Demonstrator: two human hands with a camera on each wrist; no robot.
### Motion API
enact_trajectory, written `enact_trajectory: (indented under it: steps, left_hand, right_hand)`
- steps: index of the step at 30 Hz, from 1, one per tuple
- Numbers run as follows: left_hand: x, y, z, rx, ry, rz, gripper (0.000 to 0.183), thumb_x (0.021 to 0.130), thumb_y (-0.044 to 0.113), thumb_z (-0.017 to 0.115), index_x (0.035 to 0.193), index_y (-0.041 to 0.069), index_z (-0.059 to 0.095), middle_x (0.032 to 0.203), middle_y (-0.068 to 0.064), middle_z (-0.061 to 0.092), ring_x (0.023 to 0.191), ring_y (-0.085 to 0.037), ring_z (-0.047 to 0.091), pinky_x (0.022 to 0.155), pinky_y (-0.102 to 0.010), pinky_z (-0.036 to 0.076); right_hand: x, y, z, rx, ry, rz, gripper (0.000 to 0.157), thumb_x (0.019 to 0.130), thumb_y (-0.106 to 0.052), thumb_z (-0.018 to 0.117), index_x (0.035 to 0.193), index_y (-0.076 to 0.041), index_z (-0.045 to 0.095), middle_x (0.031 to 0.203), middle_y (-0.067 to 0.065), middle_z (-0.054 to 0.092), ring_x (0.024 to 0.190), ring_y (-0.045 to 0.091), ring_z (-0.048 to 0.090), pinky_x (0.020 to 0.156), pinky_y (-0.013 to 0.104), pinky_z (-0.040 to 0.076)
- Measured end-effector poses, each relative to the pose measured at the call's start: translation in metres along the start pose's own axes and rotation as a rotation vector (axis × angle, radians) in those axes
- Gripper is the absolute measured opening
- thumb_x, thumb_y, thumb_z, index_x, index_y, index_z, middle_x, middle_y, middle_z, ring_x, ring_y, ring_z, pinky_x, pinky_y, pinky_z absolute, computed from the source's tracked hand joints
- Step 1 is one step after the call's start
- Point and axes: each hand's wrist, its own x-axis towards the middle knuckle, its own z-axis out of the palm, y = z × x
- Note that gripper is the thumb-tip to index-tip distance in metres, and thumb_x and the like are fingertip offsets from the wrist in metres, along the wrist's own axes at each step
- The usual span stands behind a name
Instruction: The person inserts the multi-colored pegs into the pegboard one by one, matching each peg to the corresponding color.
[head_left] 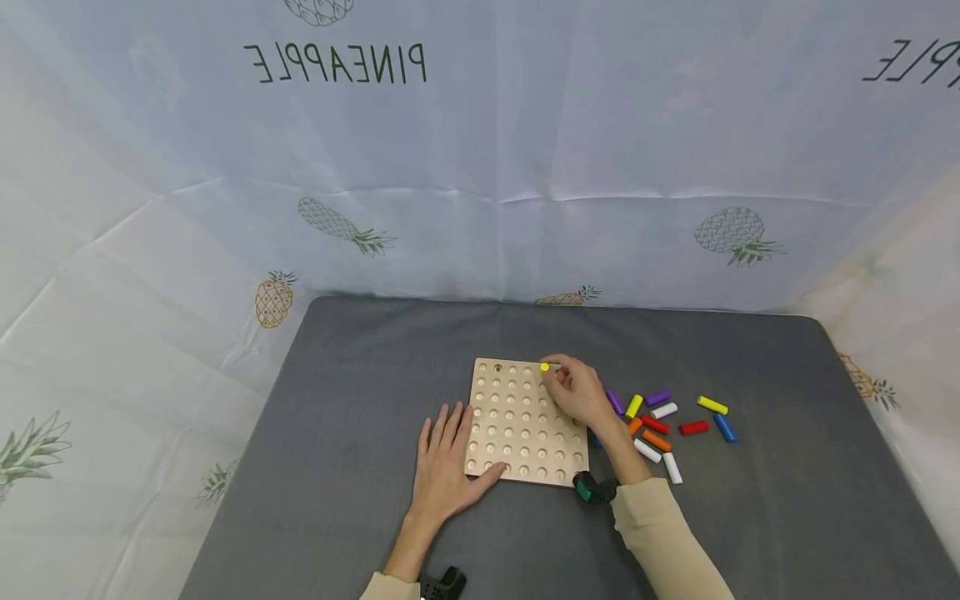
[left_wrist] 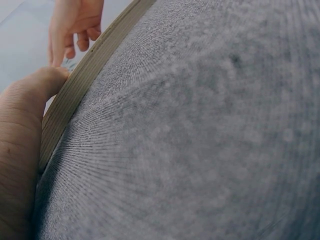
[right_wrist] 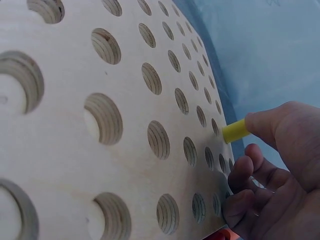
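Note:
A pale wooden board (head_left: 517,429) with rows of round holes lies on the grey table. Between thumb and fingers my right hand (head_left: 576,390) pinches a yellow peg (right_wrist: 235,131) above the far edge of the board, near its far right corner. In the right wrist view the peg's end is close over a hole in the outer rows. My left hand (head_left: 447,467) rests along the board's left side, fingers straight, its thumb (left_wrist: 47,82) over the near edge. The holes that show hold no pegs.
Right of the board lie several loose pegs, among them a red peg (head_left: 693,427), a blue peg (head_left: 725,427), a white peg (head_left: 672,468), a purple peg (head_left: 657,397) and an orange peg (head_left: 656,441). A pineapple-print cloth (head_left: 450,250) hangs behind the table (head_left: 375,375).

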Motion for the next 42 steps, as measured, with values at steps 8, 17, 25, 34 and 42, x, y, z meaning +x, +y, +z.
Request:
enact_trajectory:
  steps: [8,17,25,34,42]
  left_hand:
    - [0.001,0.001,-0.001,0.005,-0.015,-0.008,0.103,0.081,0.072,0.068,0.159,0.012,0.038,0.162,-0.012,0.043,0.155,-0.035,0.034,0.127,-0.058,0.023]
    - [0.001,0.001,-0.001,0.002,-0.004,0.0,0.103,0.081,0.072,0.067,0.159,0.012,0.039,0.162,-0.012,0.044,0.154,-0.035,0.035,0.126,-0.059,0.024]
    - [0.001,0.001,-0.001,-0.002,-0.005,-0.003,0.103,0.08,0.072,0.067,0.158,0.012,0.039,0.161,-0.012,0.044,0.154,-0.035,0.036,0.126,-0.059,0.023]
    - [0.002,0.0,0.0,-0.035,0.014,0.014,0.102,0.08,0.071,0.068,0.158,0.011,0.039,0.161,-0.014,0.044,0.154,-0.037,0.035,0.125,-0.061,0.023]
    - [0.002,0.0,-0.001,-0.042,0.002,0.007,0.103,0.081,0.071,0.068,0.159,0.012,0.038,0.162,-0.013,0.043,0.155,-0.036,0.034,0.126,-0.06,0.022]
  right_hand:
    - [0.001,0.002,0.001,0.0,0.001,-0.012,0.03,0.101,-0.013,0.063,0.127,-0.001,0.068,0.079,0.01,0.056,0.049,0.006,0.043,0.043,0.023,0.037]
    - [-0.001,0.002,0.0,-0.005,0.027,0.012,0.034,0.1,-0.017,0.064,0.132,-0.003,0.065,0.077,0.007,0.055,0.051,0.01,0.045,0.044,0.023,0.037]
    - [-0.007,0.002,-0.001,0.0,0.113,0.069,0.031,0.099,-0.019,0.066,0.127,-0.007,0.069,0.075,0.007,0.056,0.051,0.011,0.042,0.045,0.023,0.035]
    - [-0.018,0.001,-0.011,0.0,0.331,0.063,0.025,0.096,-0.018,0.07,0.114,-0.001,0.075,0.061,0.008,0.053,0.043,0.006,0.036,0.042,0.023,0.032]
    - [-0.033,0.008,-0.025,-0.018,0.489,0.076,0.022,0.093,-0.018,0.075,0.106,-0.001,0.078,0.054,0.009,0.054,0.038,0.001,0.034,0.041,0.023,0.032]
